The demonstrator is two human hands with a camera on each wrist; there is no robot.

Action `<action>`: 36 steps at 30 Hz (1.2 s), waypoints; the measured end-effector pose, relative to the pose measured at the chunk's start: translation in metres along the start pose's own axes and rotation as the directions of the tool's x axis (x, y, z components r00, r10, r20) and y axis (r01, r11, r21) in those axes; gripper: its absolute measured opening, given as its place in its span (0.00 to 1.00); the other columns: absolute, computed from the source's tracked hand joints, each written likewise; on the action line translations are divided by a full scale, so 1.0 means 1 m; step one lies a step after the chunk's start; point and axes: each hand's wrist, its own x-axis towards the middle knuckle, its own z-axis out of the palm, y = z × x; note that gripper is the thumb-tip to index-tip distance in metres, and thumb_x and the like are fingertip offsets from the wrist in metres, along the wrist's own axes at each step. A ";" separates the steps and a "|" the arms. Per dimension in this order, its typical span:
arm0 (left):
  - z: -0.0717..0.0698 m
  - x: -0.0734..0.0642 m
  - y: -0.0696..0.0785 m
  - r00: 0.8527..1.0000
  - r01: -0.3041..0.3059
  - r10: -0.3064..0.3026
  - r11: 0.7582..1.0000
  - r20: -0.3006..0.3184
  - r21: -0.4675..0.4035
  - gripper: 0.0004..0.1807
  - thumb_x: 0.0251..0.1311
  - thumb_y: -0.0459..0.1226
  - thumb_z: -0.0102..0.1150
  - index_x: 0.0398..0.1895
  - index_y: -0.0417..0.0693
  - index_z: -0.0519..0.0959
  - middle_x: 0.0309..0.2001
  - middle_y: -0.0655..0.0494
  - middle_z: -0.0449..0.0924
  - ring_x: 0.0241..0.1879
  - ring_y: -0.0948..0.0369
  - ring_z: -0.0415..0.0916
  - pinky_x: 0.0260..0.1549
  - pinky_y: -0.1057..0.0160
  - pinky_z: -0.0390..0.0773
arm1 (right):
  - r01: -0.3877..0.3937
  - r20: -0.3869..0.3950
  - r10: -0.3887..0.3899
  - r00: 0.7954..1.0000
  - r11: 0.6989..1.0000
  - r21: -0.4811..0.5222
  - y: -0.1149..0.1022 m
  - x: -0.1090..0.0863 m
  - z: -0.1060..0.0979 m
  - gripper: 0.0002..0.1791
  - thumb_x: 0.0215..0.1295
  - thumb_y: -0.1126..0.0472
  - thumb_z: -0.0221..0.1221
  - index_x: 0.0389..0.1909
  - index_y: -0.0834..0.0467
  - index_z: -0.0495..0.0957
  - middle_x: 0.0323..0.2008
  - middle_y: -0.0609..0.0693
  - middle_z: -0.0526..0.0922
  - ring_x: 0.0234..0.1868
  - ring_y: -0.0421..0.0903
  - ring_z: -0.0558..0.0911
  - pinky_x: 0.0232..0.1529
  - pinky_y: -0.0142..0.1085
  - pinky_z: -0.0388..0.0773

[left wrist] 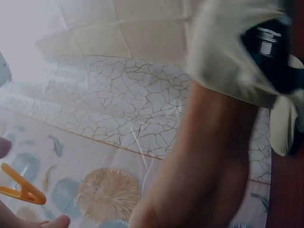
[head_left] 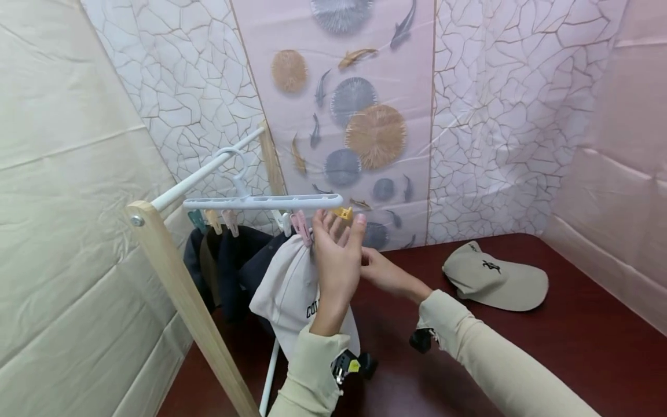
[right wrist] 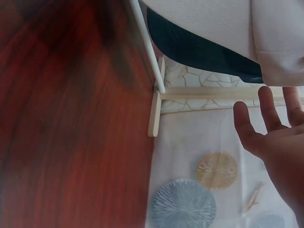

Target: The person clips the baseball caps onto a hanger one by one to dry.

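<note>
A white cap (head_left: 292, 272) with dark lettering hangs under the pale blue clip hanger (head_left: 260, 202), near a pink clip (head_left: 300, 227). My left hand (head_left: 336, 266) is raised in front of the cap, thumb and fingers spread around a yellow clip (left wrist: 23, 187) at the hanger's right end. A gap shows between the thumb tip and that clip. Behind my left hand, my right hand (head_left: 388, 275) reaches toward the cap. In the right wrist view several straight fingers (right wrist: 270, 111) are right at the cap's edge; its thumb side is hidden, so I cannot tell whether it pinches the cap.
The hanger hooks onto the white rail (head_left: 208, 165) of a wooden rack (head_left: 187, 301) at the left. Dark caps (head_left: 239, 249) hang beneath more clips (head_left: 213, 220). A beige cap (head_left: 497, 278) lies on the dark red table (head_left: 589, 324) at the right. A patterned cloth (head_left: 495, 116) hangs behind.
</note>
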 end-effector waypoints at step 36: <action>-0.034 -0.008 -0.039 0.995 -0.078 0.054 0.945 0.085 0.319 0.12 0.84 0.45 0.44 0.52 0.45 0.71 0.33 0.49 0.81 0.36 0.58 0.83 0.36 0.57 0.78 | -0.270 -0.272 0.059 0.961 0.433 -0.860 0.100 -0.064 -0.134 0.11 0.72 0.65 0.59 0.50 0.65 0.82 0.48 0.67 0.81 0.51 0.69 0.77 0.50 0.63 0.76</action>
